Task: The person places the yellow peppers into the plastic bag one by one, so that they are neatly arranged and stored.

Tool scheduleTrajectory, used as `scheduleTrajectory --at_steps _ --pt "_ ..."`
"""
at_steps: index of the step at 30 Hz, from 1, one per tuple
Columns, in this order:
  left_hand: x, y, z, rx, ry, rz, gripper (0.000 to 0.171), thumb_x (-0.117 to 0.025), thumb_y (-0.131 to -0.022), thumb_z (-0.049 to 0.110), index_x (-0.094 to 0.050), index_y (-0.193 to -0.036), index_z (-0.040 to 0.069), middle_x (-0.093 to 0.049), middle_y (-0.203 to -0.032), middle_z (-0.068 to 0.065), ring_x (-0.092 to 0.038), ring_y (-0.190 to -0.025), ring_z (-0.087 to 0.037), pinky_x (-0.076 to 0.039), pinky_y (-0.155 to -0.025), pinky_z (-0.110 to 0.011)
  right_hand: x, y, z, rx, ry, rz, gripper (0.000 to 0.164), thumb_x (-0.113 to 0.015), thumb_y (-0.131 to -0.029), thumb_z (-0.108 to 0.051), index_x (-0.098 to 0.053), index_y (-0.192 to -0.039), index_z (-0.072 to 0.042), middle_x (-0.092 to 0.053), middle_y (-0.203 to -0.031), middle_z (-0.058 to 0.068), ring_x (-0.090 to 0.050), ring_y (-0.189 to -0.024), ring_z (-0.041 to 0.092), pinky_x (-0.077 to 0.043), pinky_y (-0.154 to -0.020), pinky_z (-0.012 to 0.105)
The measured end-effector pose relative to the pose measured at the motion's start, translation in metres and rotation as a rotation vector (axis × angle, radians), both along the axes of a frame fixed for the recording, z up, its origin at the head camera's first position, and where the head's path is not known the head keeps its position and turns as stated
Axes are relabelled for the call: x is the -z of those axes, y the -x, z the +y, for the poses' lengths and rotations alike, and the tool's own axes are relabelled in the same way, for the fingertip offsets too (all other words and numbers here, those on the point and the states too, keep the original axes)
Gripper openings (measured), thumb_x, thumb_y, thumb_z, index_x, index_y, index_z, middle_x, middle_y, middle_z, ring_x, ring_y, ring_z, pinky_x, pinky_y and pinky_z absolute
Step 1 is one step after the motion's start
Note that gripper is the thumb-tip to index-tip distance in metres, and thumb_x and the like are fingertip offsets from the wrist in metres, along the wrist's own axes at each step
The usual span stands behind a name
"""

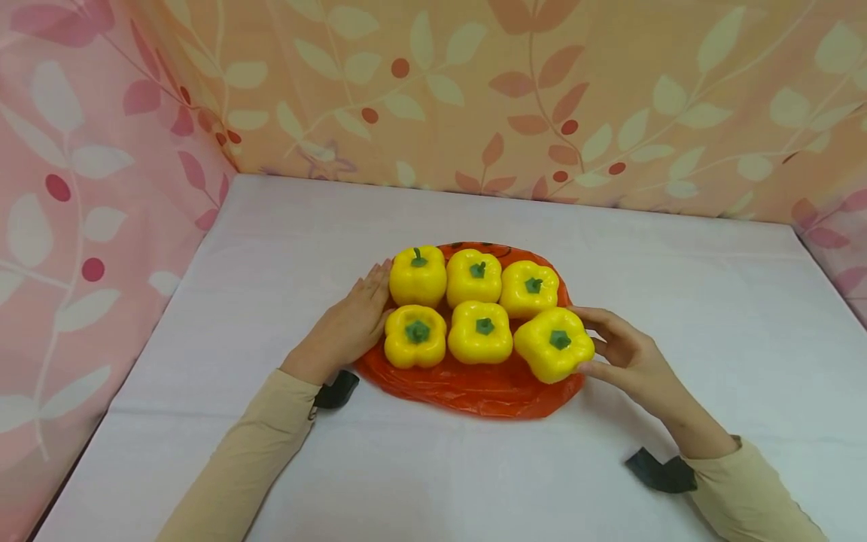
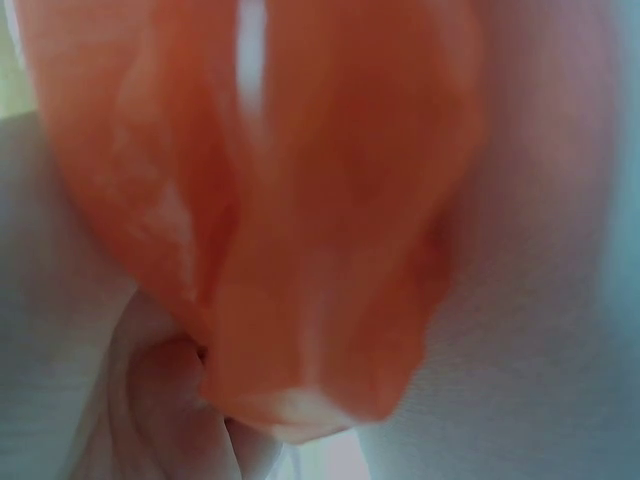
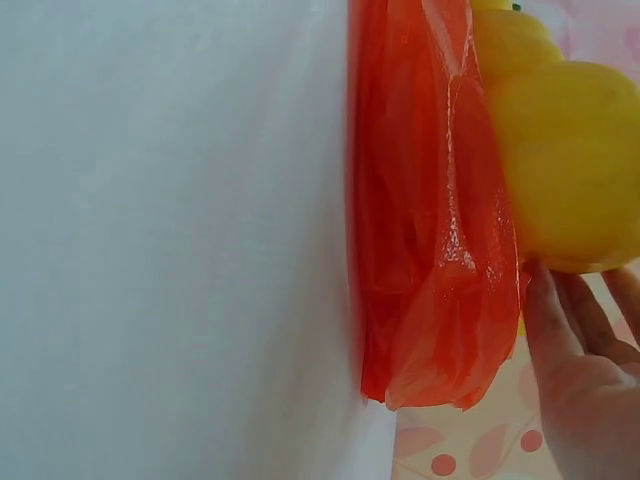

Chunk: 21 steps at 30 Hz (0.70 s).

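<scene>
Yellow bell peppers with green stems stand in two rows of three on a flattened red plastic bag (image 1: 474, 388). At the front right corner, my right hand (image 1: 626, 357) holds a bell pepper (image 1: 554, 345) between thumb and fingers, and this pepper leans to one side. The right wrist view shows the fingers at the underside of a yellow pepper (image 3: 570, 165). My left hand (image 1: 348, 327) lies with fairly straight fingers along the bag's left side, beside the back left pepper (image 1: 418, 276) and the front left pepper (image 1: 415, 336). Orange-red plastic (image 2: 330, 250) fills most of the left wrist view.
A white cloth covers the table (image 1: 474, 482). Behind it hangs a floral curtain (image 1: 440, 98), and a pink floral one (image 1: 68, 226) stands at the left. Dark pieces (image 1: 662, 470) sit at both wrists.
</scene>
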State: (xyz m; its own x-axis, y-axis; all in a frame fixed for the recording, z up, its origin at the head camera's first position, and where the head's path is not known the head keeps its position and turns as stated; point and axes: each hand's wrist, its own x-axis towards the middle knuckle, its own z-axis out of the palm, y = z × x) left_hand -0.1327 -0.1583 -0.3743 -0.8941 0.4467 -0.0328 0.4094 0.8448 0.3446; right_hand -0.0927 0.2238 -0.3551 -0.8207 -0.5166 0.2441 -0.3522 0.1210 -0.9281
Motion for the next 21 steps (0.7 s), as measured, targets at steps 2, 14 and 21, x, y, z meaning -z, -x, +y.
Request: scheduleTrajectory --at_steps 2,14,21 --pt "-0.0005 -0.0004 0.0001 0.001 -0.004 0.002 0.065 -0.039 -0.102 0.026 -0.006 -0.148 -0.005 -0.007 -0.156 -0.017 -0.007 -0.143 -0.027 -0.012 -0.114 -0.043 0.0013 0.0003 -0.0007 0.005 -0.019 0.006 0.060 -0.061 -0.079 0.020 -0.042 -0.135 0.007 -0.048 -0.134 0.003 -0.044 -0.121 0.013 -0.042 -0.096 0.018" --pt "0.0015 -0.0004 0.0011 0.005 -0.011 0.012 0.064 -0.040 -0.101 0.025 -0.009 -0.148 -0.007 -0.008 -0.156 -0.018 -0.009 -0.143 -0.029 -0.012 -0.114 -0.044 0.0008 -0.0008 -0.0017 0.062 -0.185 0.072 0.061 -0.069 -0.076 0.015 -0.046 -0.132 0.004 -0.051 -0.130 -0.006 -0.047 -0.118 0.006 -0.043 -0.093 0.014" --pt "0.0003 -0.0005 0.0007 0.002 -0.002 0.003 0.064 -0.039 -0.102 0.026 -0.008 -0.148 -0.005 -0.007 -0.156 -0.016 -0.007 -0.143 -0.028 -0.011 -0.114 -0.043 0.0009 -0.0011 -0.0021 0.063 -0.182 0.087 0.065 -0.070 -0.074 0.015 -0.046 -0.133 0.004 -0.051 -0.131 -0.005 -0.047 -0.117 0.006 -0.044 -0.092 0.016"
